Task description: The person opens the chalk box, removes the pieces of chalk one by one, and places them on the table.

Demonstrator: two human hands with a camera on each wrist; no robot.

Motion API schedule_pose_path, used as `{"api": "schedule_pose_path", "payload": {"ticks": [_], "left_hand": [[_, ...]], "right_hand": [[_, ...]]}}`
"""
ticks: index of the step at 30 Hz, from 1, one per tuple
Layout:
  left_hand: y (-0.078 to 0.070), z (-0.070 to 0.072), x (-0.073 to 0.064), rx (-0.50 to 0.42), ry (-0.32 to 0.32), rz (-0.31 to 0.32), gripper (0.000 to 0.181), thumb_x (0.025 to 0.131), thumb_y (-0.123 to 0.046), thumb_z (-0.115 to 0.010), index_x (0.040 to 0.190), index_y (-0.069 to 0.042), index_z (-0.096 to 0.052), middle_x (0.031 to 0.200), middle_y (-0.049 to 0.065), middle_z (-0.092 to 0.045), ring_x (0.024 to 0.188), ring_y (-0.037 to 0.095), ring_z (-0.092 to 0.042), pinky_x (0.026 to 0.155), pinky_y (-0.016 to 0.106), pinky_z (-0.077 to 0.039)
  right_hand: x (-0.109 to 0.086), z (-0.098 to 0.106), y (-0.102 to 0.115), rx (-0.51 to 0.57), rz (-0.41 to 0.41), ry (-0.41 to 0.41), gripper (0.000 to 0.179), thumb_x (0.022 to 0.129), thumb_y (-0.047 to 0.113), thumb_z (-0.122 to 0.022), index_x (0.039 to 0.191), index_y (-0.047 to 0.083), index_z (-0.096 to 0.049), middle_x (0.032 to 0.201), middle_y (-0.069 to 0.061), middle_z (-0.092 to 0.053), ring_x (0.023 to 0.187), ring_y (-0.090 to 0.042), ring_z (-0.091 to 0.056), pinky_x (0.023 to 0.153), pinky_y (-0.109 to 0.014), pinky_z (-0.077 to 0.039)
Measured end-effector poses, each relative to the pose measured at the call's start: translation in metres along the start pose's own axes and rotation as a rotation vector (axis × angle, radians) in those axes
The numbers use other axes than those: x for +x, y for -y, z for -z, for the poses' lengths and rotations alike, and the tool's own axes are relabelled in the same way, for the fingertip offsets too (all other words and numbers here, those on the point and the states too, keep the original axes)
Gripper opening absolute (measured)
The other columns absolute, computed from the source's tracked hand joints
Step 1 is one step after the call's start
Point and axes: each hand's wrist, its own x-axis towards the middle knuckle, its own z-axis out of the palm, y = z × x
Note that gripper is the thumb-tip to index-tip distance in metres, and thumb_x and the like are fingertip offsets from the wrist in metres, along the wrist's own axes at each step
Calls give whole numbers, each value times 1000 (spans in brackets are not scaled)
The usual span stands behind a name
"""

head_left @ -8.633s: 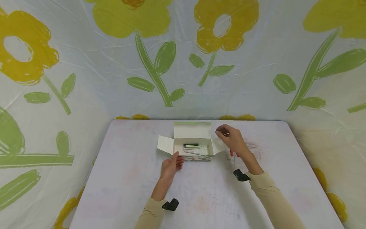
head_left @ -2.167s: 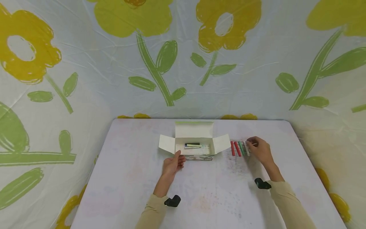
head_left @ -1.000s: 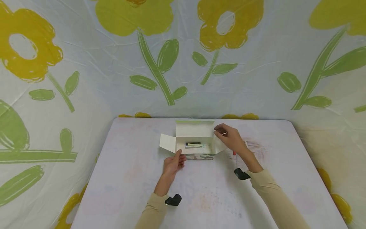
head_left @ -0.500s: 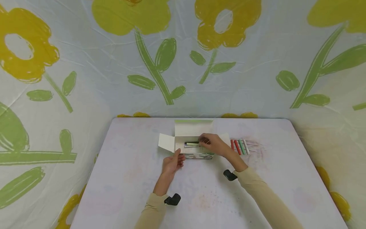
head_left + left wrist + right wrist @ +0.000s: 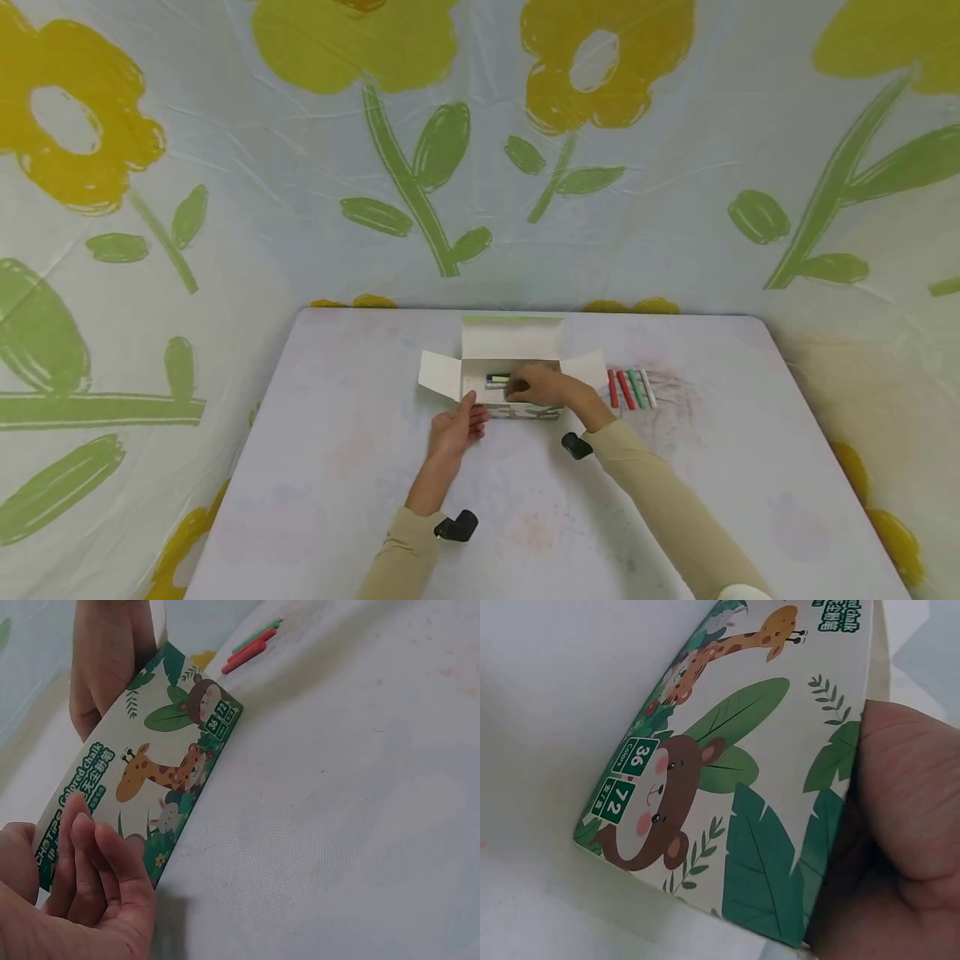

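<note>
An opened cardboard box of coloured chalk (image 5: 512, 340) stands near the back of the table, its lid and side flaps folded out. My left hand (image 5: 450, 429) holds its front left corner, with the thumb at the top edge and the other fingers by the printed front. My right hand (image 5: 538, 386) reaches inside the box, beside several chalk sticks (image 5: 497, 378), dark and pale. The box wall hides its fingertips in the right wrist view, where the printed panel (image 5: 705, 765) fills the middle. Whether they pinch a stick does not show.
Right of the box lie two red chalks (image 5: 626, 390), a green chalk (image 5: 636, 388) and a white chalk (image 5: 648, 388), side by side. Reddish smudges mark the table (image 5: 682, 400) near them. A flower-printed cloth (image 5: 637, 208) hangs behind and at the sides.
A white chalk from the box joined the row on the right. My right hand then came back left over the side flap and down into the box. My left hand stayed on the corner.
</note>
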Motion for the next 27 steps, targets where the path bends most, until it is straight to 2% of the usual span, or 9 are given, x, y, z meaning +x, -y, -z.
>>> {"api": "schedule_pose_path", "payload": {"ticks": [5,15,20,23,27], "left_hand": [[1,-2,-1,-39,-12,-7,44,102,-34,-65,97,9,-74,77,3,-73,64,7,-63,61,20,-53],[3,-5,1,-53,-46,-16,43,102,-33,-66,92,8,-75,73,3,-72,64,8,-65,60,20,-53],[3,-5,1,-52,-37,-15,43,103,-32,-65,93,9,-75,73,3,-72,62,8,-64,59,20,-52],[2,-5,0,-55,-26,-14,44,103,-32,-64,95,10,-74,73,3,-72,60,7,-62,58,19,-52],[0,-2,-1,-46,-12,-9,45,103,-33,-64,99,11,-74,74,3,-73,60,6,-62,59,20,-52]], "right_hand": [[6,0,1,-5,-69,76,15,101,10,-66,109,-1,-74,104,-9,-71,95,-17,-65,87,-36,-56],[12,0,3,18,-128,127,14,99,5,-68,110,3,-76,105,-4,-73,97,-16,-67,88,-34,-57],[10,0,1,-29,-77,102,14,100,6,-67,111,2,-75,106,-6,-72,98,-18,-67,89,-35,-56],[7,1,-1,-62,-20,52,14,100,7,-68,111,0,-74,106,-8,-71,96,-18,-64,88,-35,-55],[0,3,-1,-50,42,-29,14,99,10,-70,108,-1,-72,102,-8,-70,90,-17,-60,83,-35,-52]]}}
